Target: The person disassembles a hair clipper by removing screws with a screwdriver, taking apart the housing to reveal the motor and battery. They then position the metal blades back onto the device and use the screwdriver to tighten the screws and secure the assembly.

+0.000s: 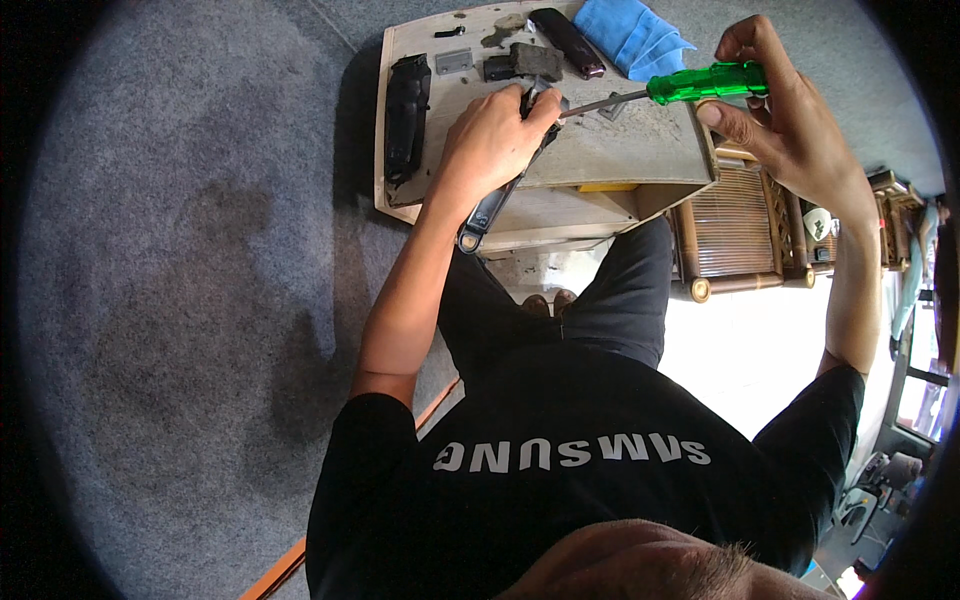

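My left hand (497,140) is closed around a black hair clipper (487,212), held slantwise over the near part of the small wooden table (640,150). Its rounded tail end, with a small hole, points down toward my lap; my fingers hide much of the upper end. In my right hand (790,130) is a screwdriver (708,83) with a clear green handle, its butt end in my fingers. The metal shaft runs left to the clipper's upper end beside my left fingertips. Whether its tip sits in a screw is too small to tell.
On the table lie a black casing (407,118), a grey metal plate (454,62), a dark grey block (536,62), a dark brown cover (568,42) and a folded blue cloth (630,38). An open shelf is beneath. A bamboo bench (735,220) stands to the right.
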The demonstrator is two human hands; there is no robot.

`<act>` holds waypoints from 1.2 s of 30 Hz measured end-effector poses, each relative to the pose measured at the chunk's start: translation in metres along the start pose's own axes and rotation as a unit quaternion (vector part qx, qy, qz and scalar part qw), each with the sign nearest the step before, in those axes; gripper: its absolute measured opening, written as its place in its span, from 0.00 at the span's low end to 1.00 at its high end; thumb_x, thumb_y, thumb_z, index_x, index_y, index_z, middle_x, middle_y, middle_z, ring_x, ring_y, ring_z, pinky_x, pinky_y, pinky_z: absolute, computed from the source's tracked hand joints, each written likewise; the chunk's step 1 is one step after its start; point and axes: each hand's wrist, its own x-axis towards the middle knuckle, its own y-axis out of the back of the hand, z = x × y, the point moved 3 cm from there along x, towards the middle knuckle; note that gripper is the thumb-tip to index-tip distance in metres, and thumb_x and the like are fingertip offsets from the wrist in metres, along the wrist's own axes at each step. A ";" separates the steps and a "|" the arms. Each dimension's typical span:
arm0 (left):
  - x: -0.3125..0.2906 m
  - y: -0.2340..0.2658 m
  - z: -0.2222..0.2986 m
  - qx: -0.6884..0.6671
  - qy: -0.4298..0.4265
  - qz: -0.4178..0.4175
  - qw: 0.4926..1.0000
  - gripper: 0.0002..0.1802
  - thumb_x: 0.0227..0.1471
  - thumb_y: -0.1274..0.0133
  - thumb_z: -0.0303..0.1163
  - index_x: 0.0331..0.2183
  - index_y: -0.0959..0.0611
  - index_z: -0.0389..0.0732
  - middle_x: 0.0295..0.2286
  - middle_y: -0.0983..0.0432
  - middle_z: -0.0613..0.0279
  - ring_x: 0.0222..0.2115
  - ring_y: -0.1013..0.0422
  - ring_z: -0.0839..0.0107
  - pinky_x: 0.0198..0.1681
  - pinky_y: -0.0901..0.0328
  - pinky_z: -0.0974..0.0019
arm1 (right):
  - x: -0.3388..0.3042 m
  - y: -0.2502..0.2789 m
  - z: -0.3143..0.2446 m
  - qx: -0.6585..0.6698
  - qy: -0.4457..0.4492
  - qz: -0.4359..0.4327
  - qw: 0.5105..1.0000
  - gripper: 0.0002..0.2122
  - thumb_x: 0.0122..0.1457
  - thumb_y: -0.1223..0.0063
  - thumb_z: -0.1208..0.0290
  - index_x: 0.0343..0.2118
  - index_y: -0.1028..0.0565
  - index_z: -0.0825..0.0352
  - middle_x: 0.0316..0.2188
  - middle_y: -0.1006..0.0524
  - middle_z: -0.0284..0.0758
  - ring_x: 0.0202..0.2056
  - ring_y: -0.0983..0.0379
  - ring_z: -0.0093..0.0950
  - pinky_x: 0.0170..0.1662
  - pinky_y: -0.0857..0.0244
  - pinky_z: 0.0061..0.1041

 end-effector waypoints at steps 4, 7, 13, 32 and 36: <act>0.000 0.001 -0.002 0.009 -0.011 0.007 1.000 0.33 0.63 0.52 0.57 0.34 0.18 0.30 0.24 0.23 0.43 0.27 0.26 0.53 0.38 0.32 0.55 | -0.001 0.012 -0.008 -0.072 -0.078 -0.071 0.992 0.22 0.67 0.49 0.48 0.41 0.24 0.69 0.15 0.31 0.33 0.18 0.31 0.19 0.19 0.45 0.22; 0.001 0.000 -0.001 -0.017 -0.017 0.002 1.000 0.33 0.64 0.52 0.57 0.34 0.17 0.31 0.24 0.23 0.44 0.27 0.26 0.55 0.38 0.32 0.56 | -0.001 0.008 0.004 -0.032 -0.101 -0.038 0.994 0.26 0.64 0.46 0.44 0.34 0.22 0.70 0.11 0.30 0.32 0.14 0.27 0.25 0.18 0.35 0.27; 0.001 0.000 -0.002 -0.005 -0.011 0.001 1.000 0.33 0.64 0.52 0.57 0.36 0.17 0.31 0.24 0.23 0.45 0.28 0.26 0.56 0.39 0.32 0.57 | 0.004 0.008 0.008 0.010 -0.037 -0.060 0.997 0.23 0.65 0.46 0.47 0.36 0.24 0.70 0.16 0.33 0.30 0.19 0.38 0.17 0.21 0.50 0.24; 0.001 0.001 -0.001 -0.008 -0.012 0.000 1.000 0.34 0.63 0.54 0.57 0.34 0.17 0.30 0.28 0.21 0.40 0.32 0.24 0.47 0.42 0.32 0.52 | 0.042 0.042 -0.049 0.183 -0.362 -0.120 0.906 0.20 0.65 0.40 0.55 0.37 0.29 0.72 0.19 0.26 0.33 0.19 0.31 0.22 0.20 0.41 0.28; 0.000 0.003 0.004 -0.022 -0.006 -0.007 1.000 0.35 0.61 0.55 0.58 0.34 0.17 0.30 0.32 0.19 0.35 0.37 0.23 0.39 0.46 0.31 0.48 | 0.026 0.027 -0.031 -0.018 -0.236 -0.122 0.964 0.21 0.64 0.40 0.54 0.41 0.33 0.70 0.19 0.27 0.33 0.19 0.31 0.24 0.21 0.41 0.28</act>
